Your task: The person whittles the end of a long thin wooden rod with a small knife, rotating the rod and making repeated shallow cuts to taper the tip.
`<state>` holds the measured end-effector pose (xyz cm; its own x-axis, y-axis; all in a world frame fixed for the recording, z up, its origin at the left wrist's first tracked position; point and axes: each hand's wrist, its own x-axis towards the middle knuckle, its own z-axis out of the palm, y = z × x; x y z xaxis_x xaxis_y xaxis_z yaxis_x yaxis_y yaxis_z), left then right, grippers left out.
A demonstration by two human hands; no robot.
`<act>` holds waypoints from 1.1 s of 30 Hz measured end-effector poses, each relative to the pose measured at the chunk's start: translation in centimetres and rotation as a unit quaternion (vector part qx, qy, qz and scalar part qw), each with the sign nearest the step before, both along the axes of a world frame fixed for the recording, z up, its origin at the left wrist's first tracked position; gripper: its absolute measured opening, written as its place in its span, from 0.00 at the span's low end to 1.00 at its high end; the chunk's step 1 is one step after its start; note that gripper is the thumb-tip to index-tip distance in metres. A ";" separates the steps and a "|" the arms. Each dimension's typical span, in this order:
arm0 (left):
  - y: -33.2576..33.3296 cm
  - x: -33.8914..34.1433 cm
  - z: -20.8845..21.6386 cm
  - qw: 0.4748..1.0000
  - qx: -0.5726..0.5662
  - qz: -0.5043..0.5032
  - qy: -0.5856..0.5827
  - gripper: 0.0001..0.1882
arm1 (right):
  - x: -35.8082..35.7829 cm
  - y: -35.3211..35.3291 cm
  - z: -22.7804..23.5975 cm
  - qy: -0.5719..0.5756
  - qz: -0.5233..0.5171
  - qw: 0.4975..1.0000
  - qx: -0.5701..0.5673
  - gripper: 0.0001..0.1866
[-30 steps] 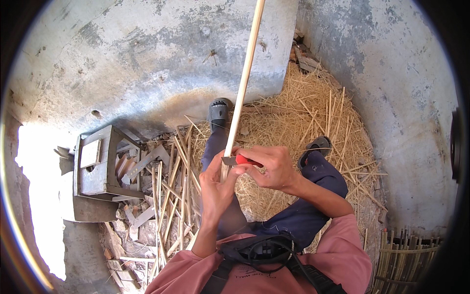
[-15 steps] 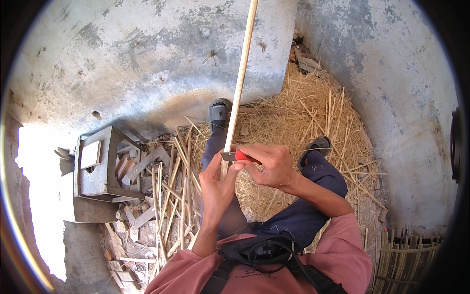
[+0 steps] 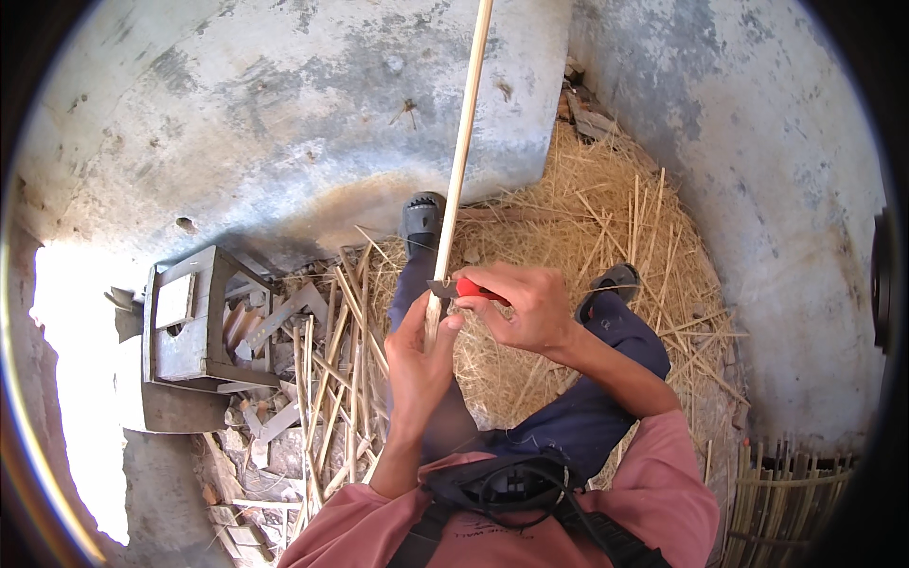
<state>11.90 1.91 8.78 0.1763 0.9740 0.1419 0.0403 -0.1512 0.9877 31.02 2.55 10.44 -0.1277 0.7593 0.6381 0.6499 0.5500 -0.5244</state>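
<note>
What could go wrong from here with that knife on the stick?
The left hand grips the stick just on the body side of the blade, so if the knife in the right hand slipped that way, it might cut the thumb or fingers. The left leg lies below that hand, so a runaway stroke could perhaps reach it too. The stick's far end runs out of view, so it might knock something unseen.
</note>
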 end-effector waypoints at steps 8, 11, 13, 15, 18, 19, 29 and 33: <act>-0.6 -0.2 0.1 1.000 -0.006 0.007 0.018 0.21 | 0.0 0.1 -0.4 -0.012 0.000 1.000 0.013 0.14; -1.0 -0.4 0.5 0.999 -0.019 -0.002 0.051 0.22 | 0.1 0.2 0.0 -0.007 -0.020 1.000 0.020 0.13; -1.5 -0.7 0.3 0.997 -0.030 -0.012 0.073 0.22 | 0.7 0.8 0.5 0.022 -0.061 0.998 0.025 0.13; -1.9 -0.8 -0.5 0.996 -0.035 -0.021 0.080 0.22 | 1.6 1.6 0.9 0.031 -0.072 0.997 0.020 0.14; -2.3 -0.8 -0.3 0.995 -0.054 -0.024 0.076 0.23 | 2.3 1.7 0.5 0.031 -0.072 0.996 0.031 0.14; -2.4 -0.8 -0.5 0.996 -0.047 -0.023 0.075 0.23 | 2.3 1.8 0.3 0.029 -0.069 0.996 0.038 0.14; -3.1 -1.4 -1.3 0.994 -0.051 -0.024 0.096 0.22 | 2.9 1.7 0.7 0.042 -0.068 0.997 -0.008 0.14; -3.3 -1.5 -1.2 0.993 -0.061 -0.024 0.098 0.22 | 2.8 1.8 0.6 0.040 -0.060 0.997 0.006 0.14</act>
